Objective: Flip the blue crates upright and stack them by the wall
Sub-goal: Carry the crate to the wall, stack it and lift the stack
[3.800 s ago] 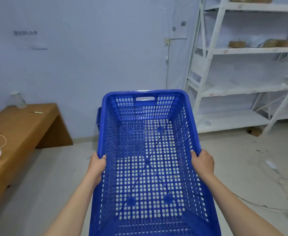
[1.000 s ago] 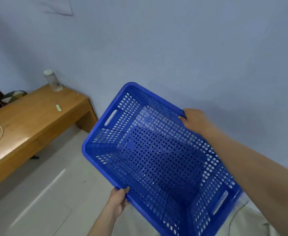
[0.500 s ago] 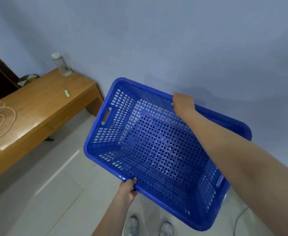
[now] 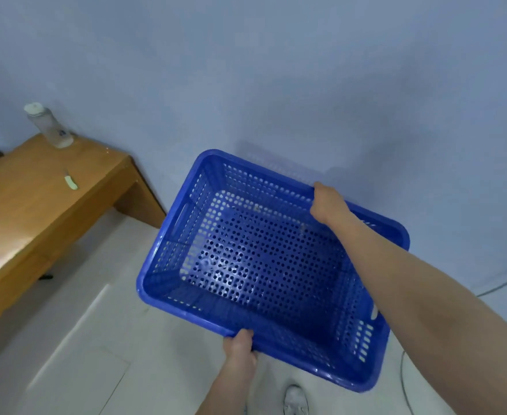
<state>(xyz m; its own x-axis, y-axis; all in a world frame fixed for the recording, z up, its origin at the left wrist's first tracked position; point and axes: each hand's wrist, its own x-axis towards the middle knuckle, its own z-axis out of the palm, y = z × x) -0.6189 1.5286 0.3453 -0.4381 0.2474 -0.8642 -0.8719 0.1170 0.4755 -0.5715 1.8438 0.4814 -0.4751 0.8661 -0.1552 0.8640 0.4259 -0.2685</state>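
A blue perforated plastic crate (image 4: 258, 265) is upright, its open top facing me, held low next to the pale blue wall (image 4: 276, 70). My left hand (image 4: 240, 347) grips the near long rim. My right hand (image 4: 325, 202) grips the far long rim, with my forearm stretched across the crate's right half. Whether the crate touches the floor cannot be seen. No other crate shows.
A low wooden bench (image 4: 36, 211) stands to the left against the wall, carrying a clear bottle (image 4: 48, 125) and a small pale green object (image 4: 71, 181). A white cable (image 4: 498, 287) runs along the floor at the right. My shoe (image 4: 295, 399) shows below the crate.
The crate has turned with its long side parallel to the wall and gone lower and closer to it. Both hands have kept their grips on the rims.
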